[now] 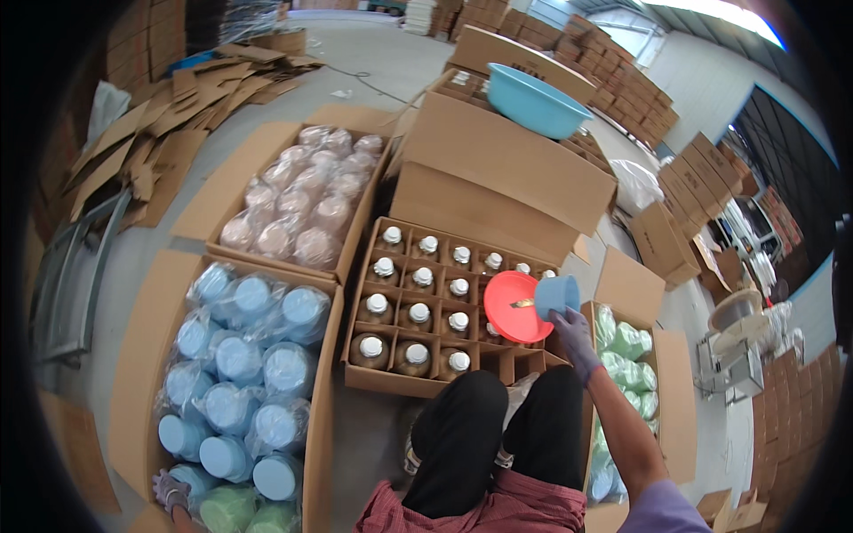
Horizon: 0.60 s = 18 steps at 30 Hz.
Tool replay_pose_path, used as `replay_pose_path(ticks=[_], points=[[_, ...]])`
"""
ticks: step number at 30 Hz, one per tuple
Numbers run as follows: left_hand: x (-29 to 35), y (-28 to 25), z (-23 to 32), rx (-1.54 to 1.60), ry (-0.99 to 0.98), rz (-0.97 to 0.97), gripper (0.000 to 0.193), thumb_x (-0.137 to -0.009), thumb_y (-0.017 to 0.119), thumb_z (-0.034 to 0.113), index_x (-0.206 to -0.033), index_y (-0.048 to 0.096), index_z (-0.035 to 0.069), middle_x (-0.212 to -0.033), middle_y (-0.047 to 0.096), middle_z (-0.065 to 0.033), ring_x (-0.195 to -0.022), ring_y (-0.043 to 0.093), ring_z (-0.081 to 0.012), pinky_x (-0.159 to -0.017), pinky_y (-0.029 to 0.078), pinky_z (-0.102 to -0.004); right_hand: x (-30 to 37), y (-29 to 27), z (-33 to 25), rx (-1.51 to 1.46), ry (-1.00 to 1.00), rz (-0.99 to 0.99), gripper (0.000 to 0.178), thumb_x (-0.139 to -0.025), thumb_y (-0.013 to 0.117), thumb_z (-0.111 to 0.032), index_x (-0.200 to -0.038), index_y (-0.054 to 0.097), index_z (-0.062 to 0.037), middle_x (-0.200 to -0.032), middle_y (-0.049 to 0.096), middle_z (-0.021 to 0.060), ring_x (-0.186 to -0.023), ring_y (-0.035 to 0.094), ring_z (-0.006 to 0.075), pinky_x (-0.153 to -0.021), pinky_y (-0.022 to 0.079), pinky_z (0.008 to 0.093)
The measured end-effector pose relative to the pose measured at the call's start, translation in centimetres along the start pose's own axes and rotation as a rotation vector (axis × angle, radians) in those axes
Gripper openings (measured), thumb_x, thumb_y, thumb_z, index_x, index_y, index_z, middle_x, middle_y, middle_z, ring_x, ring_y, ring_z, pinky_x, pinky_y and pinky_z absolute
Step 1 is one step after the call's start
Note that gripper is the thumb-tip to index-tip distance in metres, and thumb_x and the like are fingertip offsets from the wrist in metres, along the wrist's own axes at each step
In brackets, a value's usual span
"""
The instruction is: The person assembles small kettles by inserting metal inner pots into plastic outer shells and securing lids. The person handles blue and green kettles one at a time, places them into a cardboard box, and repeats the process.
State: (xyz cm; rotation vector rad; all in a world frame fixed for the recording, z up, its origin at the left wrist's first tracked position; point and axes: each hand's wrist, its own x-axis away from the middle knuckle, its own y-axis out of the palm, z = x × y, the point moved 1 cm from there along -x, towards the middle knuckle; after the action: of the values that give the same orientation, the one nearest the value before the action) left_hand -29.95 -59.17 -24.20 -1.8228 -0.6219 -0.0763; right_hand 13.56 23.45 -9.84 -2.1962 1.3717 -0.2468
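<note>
My gloved right hand (576,336) is closed around a light blue plastic cup (557,295), tilted over the divided carton. Just left of the cup, a round red plastic dish (508,311) with a small label covers some bottles; whether the hand also touches it I cannot tell. White-capped bottles (419,313) stand upright in the cardboard compartments (400,384). At the lower left, my gloved left hand (169,491) is at the inner edge of a carton, fingers apart, against bagged stacks of blue cups (223,456). Its fingertips are partly hard to make out.
A carton of bagged pinkish cups (298,200) stands behind the blue ones. On my right is a carton of green bagged items (633,355). A blue basin (538,99) rests on a carton ahead. Flattened cardboard (169,133) lies at the far left.
</note>
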Motion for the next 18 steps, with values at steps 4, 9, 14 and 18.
replay_pose_path(ticks=[4, 9, 14, 18], points=[[0.3, -5.7, -7.6, -0.185, 0.075, 0.173, 0.087, -0.062, 0.086, 0.033, -0.137, 0.05, 0.009, -0.145, 0.045, -0.0235, -0.136, 0.044, -0.0415, -0.112, 0.041, -0.0461, -3.7, 6.6, 2.0, 0.466, 0.188, -0.162, 0.049, -0.094, 0.068, -0.032, -0.124, 0.064, 0.0063, -0.119, 0.071, 0.0204, -0.107, 0.068, 0.0304, -0.095, 0.052, 0.0405], [22.6, -22.2, 1.7, 0.208, 0.412, 0.65, 0.07, -0.077, 0.082, 0.036, -0.137, 0.055, 0.011, -0.137, 0.054, -0.0185, -0.125, 0.054, -0.0343, -0.108, 0.043, -0.0447, -6.0, 3.5, 12.0, 0.706, 0.105, -0.313, 0.058, -0.093, 0.058, -0.05, -0.137, 0.058, -0.0127, -0.131, 0.061, 0.0261, -0.122, 0.059, 0.0415, -0.107, 0.045, 0.0489], [33.3, -24.4, 6.3, 1.165, 0.697, 0.434, 0.06, -0.083, 0.079, 0.018, -0.133, 0.053, -0.001, -0.12, 0.058, -0.0143, -0.11, 0.056, -0.0257, -0.096, 0.048, -0.0369, 2.2, 11.0, -10.9, -0.052, -0.024, -0.547, 0.081, -0.096, 0.058, -0.05, -0.156, 0.031, -0.0023, -0.155, 0.04, 0.0247, -0.144, 0.04, 0.0369, -0.117, 0.034, 0.0444], [44.4, -17.6, 19.5, 1.181, 1.293, -0.07, 0.057, -0.086, 0.074, 0.016, -0.134, 0.049, 0.0, -0.118, 0.059, -0.0103, -0.107, 0.056, -0.0215, -0.096, 0.046, -0.035, 9.3, 3.6, -18.0, -0.738, -0.263, -0.368, 0.059, -0.095, 0.06, -0.04, -0.141, 0.051, -0.0043, -0.144, 0.051, 0.0176, -0.13, 0.052, 0.0276, -0.11, 0.041, 0.0425]])
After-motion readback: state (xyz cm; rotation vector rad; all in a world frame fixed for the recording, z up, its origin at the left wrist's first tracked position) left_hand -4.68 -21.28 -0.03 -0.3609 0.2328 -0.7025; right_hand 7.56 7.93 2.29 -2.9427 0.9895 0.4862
